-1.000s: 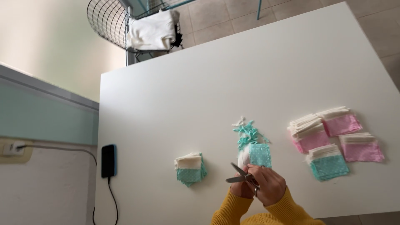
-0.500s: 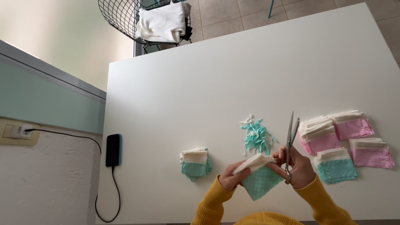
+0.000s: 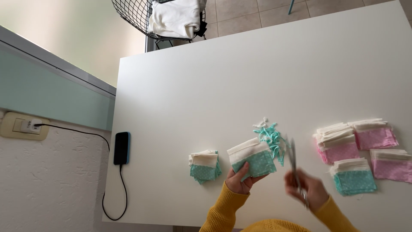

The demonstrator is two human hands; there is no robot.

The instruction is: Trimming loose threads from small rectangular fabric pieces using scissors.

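Left hand pinches the lower edge of a teal dotted fabric piece with a cream band, thumb on top, fingers under, holding it flat just above the worktop. Right hand is closed around the scissors; it is motion-blurred, blades point up and away from the body, and I can't tell whether they're open or closed. Change vs half a second ago: then the hands were together with the scissors at the piece's right edge; now they're apart, the scissors off the fabric and the piece carried left and level. A second ago both hands were bunched on the piece at the scrap pile. My read: one trim pass is over and the piece is being looked over or moved on. The pile of teal and cream trimmings sits just beyond the piece, between the hands. Left of the left hand, a small stack of teal-and-cream pieces. Right of the scissors, four stacks: two pink, one teal, one more pink at the far right. Nothing lies between the hands and these stacks; the teal stack is near the right wrist. Further out: a dark phone on the worktop's left edge, its cable running to a wall socket; a wire chair with white cloth beyond the far edge.
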